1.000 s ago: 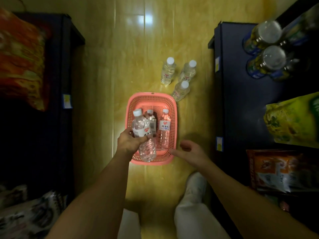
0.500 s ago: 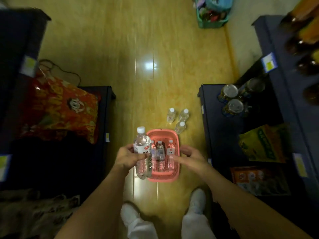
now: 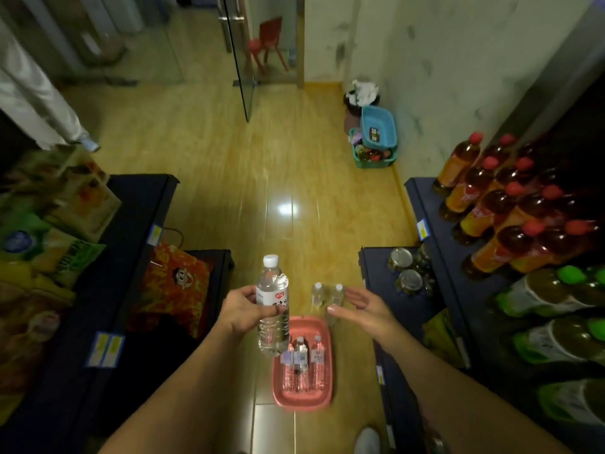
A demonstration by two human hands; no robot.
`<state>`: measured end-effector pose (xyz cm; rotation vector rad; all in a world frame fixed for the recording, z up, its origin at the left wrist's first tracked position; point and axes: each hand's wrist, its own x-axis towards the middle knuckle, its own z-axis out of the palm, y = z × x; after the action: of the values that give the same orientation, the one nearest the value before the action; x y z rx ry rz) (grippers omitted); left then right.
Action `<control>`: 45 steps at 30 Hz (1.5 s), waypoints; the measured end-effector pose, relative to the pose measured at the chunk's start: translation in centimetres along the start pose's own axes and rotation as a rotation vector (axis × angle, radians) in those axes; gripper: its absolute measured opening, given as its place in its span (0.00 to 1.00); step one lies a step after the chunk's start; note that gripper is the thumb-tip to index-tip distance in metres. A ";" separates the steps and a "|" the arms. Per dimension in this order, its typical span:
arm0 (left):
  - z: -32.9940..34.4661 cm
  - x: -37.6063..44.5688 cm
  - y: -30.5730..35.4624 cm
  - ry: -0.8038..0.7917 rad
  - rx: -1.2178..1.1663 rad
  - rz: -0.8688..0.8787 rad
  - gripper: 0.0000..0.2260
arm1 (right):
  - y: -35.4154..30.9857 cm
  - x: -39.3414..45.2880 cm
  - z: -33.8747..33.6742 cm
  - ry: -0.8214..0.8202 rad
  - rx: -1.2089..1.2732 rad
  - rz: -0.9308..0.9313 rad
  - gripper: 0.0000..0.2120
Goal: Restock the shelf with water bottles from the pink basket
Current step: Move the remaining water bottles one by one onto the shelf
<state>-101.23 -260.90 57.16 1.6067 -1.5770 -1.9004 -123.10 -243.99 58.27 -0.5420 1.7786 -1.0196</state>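
Observation:
My left hand grips a clear water bottle with a white cap and white label, held upright well above the floor. Below it the pink basket lies on the floor with three water bottles inside. My right hand hovers open to the right of the held bottle, fingers straight and pointing left, holding nothing. Loose water bottles stand on the floor beyond the basket, partly hidden by my right hand. The dark blue shelf on the right carries drinks.
Red-capped tea bottles, green-capped bottles and jars fill the right shelves. Snack bags sit on the dark left shelves. Blue and green baskets stand by the far wall, near a glass door. My shoe is beside the basket.
I have risen, so the basket looks smaller and lower. My left hand lifted the bottle up out of the basket. My right hand rose from the basket's rim and opened flatter.

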 end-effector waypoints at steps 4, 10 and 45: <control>-0.6 -3.3 6.1 -0.025 0.014 0.085 0.30 | -5.6 -2.7 -2.6 0.010 -0.024 -0.066 0.47; -0.9 -7.7 15.6 -0.039 0.056 0.266 0.25 | -12.8 -6.3 -5.1 0.058 -0.063 -0.196 0.60; 0.4 -20.1 44.1 -0.344 0.060 0.861 0.21 | -40.5 -13.2 -7.7 0.131 -0.031 -0.720 0.26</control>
<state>-113.69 -264.72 103.90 0.4369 -2.0048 -1.6556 -127.86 -253.46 100.28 -1.2106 1.7411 -1.5370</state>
